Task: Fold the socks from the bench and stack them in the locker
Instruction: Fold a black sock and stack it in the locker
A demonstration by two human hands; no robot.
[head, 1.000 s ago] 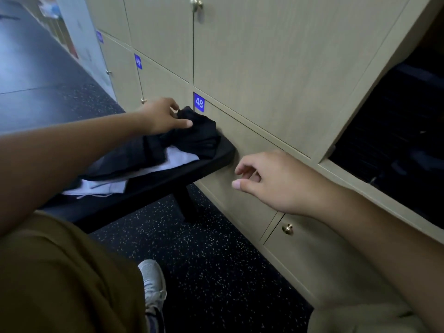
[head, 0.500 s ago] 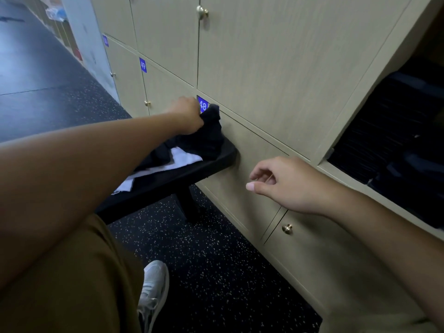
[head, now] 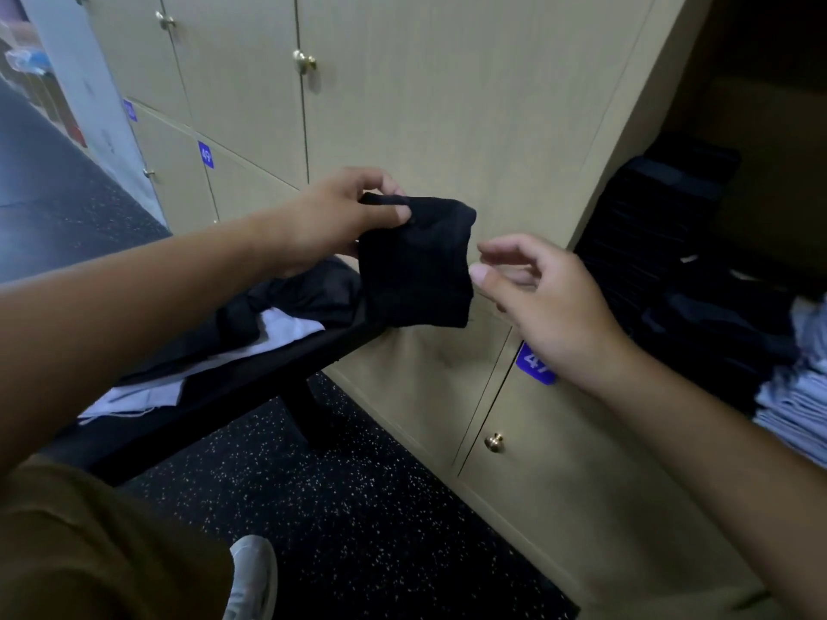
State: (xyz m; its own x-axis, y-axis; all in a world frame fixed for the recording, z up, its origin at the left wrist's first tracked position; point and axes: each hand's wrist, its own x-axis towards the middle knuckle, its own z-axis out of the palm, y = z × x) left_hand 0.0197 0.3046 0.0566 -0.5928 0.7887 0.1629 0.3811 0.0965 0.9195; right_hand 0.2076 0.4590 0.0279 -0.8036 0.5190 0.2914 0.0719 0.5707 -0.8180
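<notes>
My left hand (head: 344,217) pinches the top edge of a black sock (head: 416,266), which hangs in the air above the end of the black bench (head: 250,387). Just right of the sock's edge is my right hand (head: 537,297), fingers loosely curled and holding nothing. More dark and white socks (head: 277,315) lie in a heap on the bench. At the right the open locker (head: 698,243) holds stacks of dark folded items.
Closed wooden locker doors with brass knobs (head: 494,442) and blue number tags (head: 205,154) fill the wall ahead. A stack of light grey folded cloth (head: 801,396) sits at the locker's right edge. Below are the speckled black floor (head: 358,507), my shoe (head: 255,579) and my brown trouser leg.
My left hand lifted a black sock off the bench heap and brought it right and up. My right hand rose toward the sock. The camera turned right, toward the open locker.
</notes>
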